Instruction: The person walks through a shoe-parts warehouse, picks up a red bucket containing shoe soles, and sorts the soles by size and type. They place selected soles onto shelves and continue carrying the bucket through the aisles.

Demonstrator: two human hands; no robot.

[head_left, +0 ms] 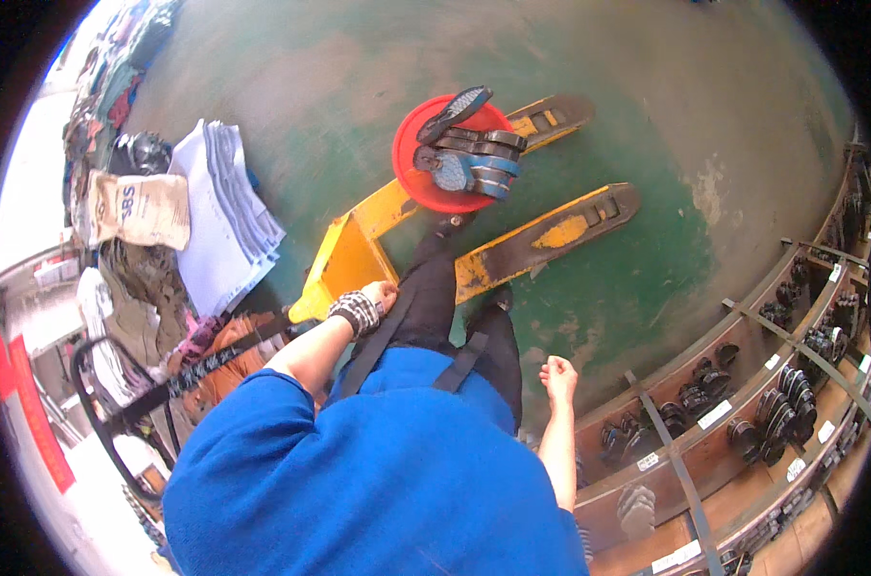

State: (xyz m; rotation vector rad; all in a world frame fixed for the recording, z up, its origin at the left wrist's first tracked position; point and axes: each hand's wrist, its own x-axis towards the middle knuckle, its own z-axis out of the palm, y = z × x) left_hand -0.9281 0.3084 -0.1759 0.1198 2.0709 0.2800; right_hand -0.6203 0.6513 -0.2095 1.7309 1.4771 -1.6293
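My left hand (pixel 382 296), with a black-and-white checked band at the wrist, hangs beside my left thigh with its fingers curled in and nothing seen in them. My right hand (pixel 558 378) is held out at my right side, loosely closed and holding nothing. Ahead of me stands a red round tub (pixel 409 144) heaped with shoe soles (pixel 488 158), some black and some blue and grey. It rests on the far fork of a yellow pallet truck (pixel 354 245). My legs are at the forks, one foot close by the tub.
The truck's black handle (pixel 119 418) reaches to the left. Beyond it are a brown paper sack (pixel 140 209), a stack of white sheets (pixel 219 206) and piled cloth. Along the right, a long wooden rack (pixel 666 422) holds dark soles in compartments. The floor (pixel 637 269) is green and worn.
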